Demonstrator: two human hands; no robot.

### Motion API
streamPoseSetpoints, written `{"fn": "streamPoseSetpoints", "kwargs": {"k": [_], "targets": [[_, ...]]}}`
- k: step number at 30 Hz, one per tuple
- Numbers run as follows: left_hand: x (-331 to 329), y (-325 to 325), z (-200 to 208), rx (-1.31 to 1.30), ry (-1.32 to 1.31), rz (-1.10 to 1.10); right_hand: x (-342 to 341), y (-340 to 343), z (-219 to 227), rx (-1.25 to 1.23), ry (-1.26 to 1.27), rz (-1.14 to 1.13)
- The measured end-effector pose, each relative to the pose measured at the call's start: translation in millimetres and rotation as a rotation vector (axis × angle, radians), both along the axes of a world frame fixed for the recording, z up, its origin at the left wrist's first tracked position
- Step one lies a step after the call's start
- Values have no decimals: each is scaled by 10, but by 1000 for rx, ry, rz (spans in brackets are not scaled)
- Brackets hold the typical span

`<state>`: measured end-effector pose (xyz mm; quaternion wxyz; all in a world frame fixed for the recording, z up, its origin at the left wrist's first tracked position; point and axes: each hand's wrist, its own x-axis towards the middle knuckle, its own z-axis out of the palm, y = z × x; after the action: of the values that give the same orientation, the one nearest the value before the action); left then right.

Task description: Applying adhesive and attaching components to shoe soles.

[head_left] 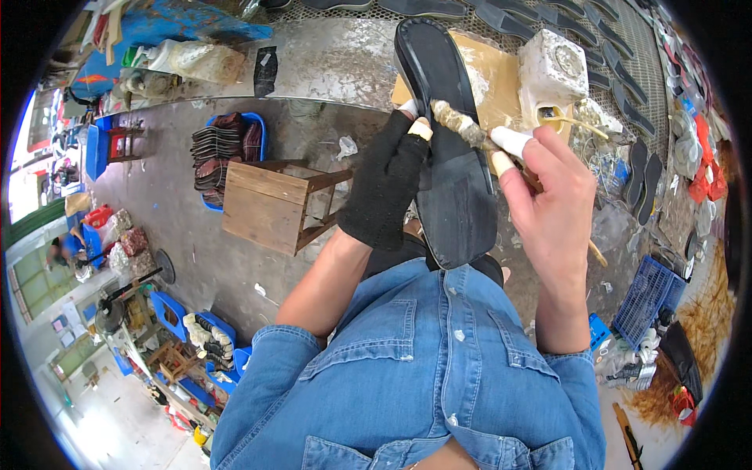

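Note:
My left hand, in a black fingerless glove, grips a long black shoe sole by its left edge, near the narrow middle. The sole is held up in front of my body, its wide end toward me. Between the fingers of my right hand is a brush with a thick, crusted, pale head. White covers wrap some fingertips of that hand. The brush head lies over the sole's middle, close to my left fingertips; whether it touches the surface I cannot tell. Part of the brush handle is hidden behind my right hand.
Beyond the sole, a stained workbench carries a crusted white container and a brown board. Several black soles lie on mesh at the far right. A wooden stool and a blue basket of dark pieces stand left.

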<state>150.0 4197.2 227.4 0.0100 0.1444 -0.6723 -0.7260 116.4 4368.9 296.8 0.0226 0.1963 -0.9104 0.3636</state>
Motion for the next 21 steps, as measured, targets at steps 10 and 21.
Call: {"fn": "streamPoseSetpoints", "kwargs": {"k": [10,21], "targets": [[-65,16,38,-84,41,-20,-50,-37,-75,7,97,-47],[-72,11,102,85,-13,7,-117,16,-63,74,111,1]]}}
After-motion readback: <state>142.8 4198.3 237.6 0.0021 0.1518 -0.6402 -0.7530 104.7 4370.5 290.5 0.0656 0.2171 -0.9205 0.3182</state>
